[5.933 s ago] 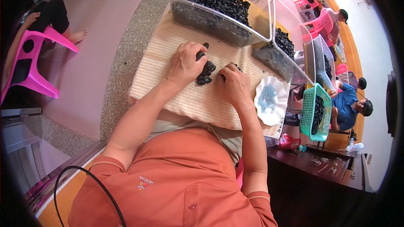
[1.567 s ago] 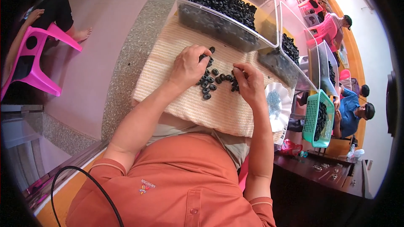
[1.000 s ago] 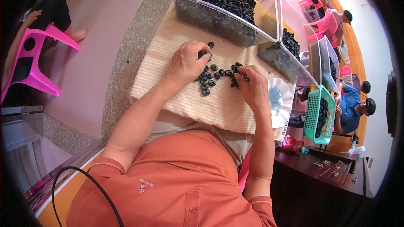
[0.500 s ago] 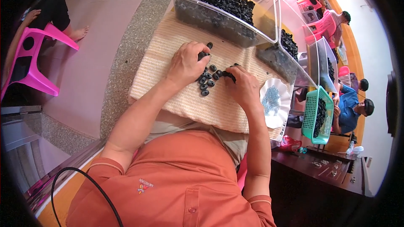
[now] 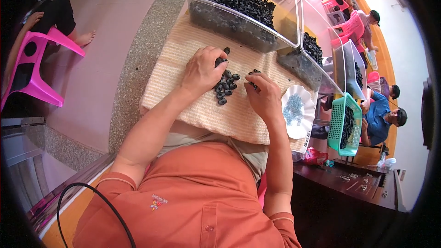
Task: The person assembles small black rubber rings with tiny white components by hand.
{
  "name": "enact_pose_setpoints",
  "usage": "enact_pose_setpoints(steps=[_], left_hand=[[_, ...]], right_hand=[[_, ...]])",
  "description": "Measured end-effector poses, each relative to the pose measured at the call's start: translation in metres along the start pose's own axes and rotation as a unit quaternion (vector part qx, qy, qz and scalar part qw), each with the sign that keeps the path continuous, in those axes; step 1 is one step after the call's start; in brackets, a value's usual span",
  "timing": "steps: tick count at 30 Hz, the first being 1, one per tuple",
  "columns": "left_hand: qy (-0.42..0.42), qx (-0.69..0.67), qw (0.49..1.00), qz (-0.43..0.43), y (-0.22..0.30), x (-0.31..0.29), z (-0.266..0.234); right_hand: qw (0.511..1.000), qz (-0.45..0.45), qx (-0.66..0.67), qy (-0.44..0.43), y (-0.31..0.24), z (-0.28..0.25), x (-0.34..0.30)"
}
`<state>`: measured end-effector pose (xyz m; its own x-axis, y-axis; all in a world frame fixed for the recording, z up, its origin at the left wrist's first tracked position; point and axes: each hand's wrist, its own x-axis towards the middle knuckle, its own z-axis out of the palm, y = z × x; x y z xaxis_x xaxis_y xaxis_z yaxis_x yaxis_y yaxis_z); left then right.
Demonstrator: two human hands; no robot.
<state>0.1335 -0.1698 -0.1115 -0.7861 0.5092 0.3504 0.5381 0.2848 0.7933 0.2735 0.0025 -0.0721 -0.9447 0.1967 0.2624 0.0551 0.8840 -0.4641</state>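
My left hand (image 5: 201, 70) rests over the cloth (image 5: 183, 105) with its thumb and fingers closed round a small black oval part (image 5: 221, 61). Another such part (image 5: 227, 50) lies just past its fingertips. Between my hands is a loose pile of black oval parts with holes (image 5: 223, 89), on the cloth's ribbed surface. To the right of the pile, my right hand (image 5: 265, 95) has its fingers curled, with something small and black showing at the tips. A few black pieces (image 5: 254, 71) lie just beyond it, partly hidden by the fingers.
A white scalloped dish (image 5: 307, 126) of tiny clear-blue pieces sits right of my right hand. Clear bins (image 5: 229, 22) heaped with black parts stand along the far side. Farther right are a green basket (image 5: 336, 124) and seated people. A pink stool (image 5: 43, 71) is at left.
My right hand has drawn slightly away from the pile, opening a gap of bare cloth. The parts beside its fingers now sit closer into the pile. My left hand has barely moved.
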Motion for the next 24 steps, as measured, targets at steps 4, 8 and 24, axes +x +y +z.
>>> enact_pose_setpoints(steps=[4,8,24], left_hand=[[0.001,0.012,1.000,0.016,0.000,-0.001,0.000],[0.011,0.023,0.999,0.021,0.000,0.000,0.002],[0.011,0.013,1.000,0.019,0.003,0.000,-0.001]], right_hand=[[0.995,0.070,0.049,-0.060,-0.014,-0.009,-0.026],[0.998,0.014,0.015,-0.051,-0.026,0.006,-0.044],[1.000,0.009,-0.009,0.019,-0.034,0.026,-0.042]])
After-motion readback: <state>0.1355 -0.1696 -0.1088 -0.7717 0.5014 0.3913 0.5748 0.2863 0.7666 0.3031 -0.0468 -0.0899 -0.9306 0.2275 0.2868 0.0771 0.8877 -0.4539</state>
